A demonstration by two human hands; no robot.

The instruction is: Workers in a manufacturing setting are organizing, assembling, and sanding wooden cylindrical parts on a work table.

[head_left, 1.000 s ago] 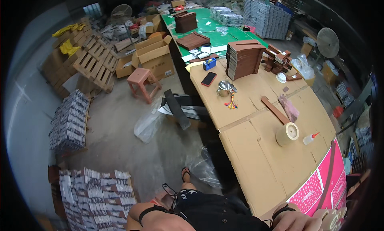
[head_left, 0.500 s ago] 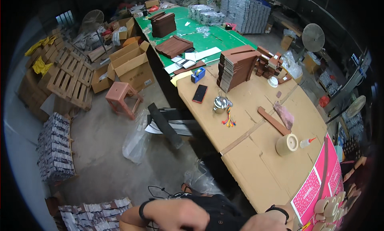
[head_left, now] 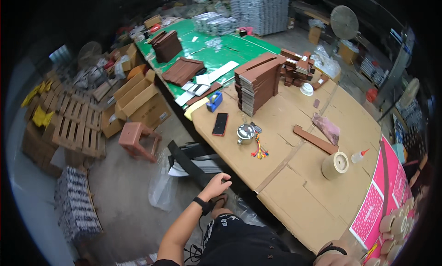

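My left hand [head_left: 215, 185], with a black band at the wrist, hangs beyond the left edge of the cardboard-topped table [head_left: 304, 197]. Its fingers are curled in, and nothing shows in them. Past it a long black strip [head_left: 186, 162] leans over white sheets below the table. My right hand [head_left: 338, 257] is cut off at the lower edge, its fingers hidden. On the table lie a reddish-brown strip [head_left: 315, 139], a cream roll [head_left: 335, 165], a small bottle with a red tip [head_left: 359, 155], a shiny metal pot [head_left: 245, 133] and a phone [head_left: 220, 124].
A tall stack of brown pieces [head_left: 260, 84] stands farther up the table, near a blue tape dispenser [head_left: 214, 101]. Beyond is a green tabletop [head_left: 193, 59]. On the left floor are a pink stool [head_left: 138, 139], cardboard boxes [head_left: 145, 107] and a pallet [head_left: 78, 123]. Pink printed sheets [head_left: 382, 197] lie at right.
My left hand has swung out from in front of my body, forward past the table edge. The right hand has moved right and lower. My view has shifted slightly.
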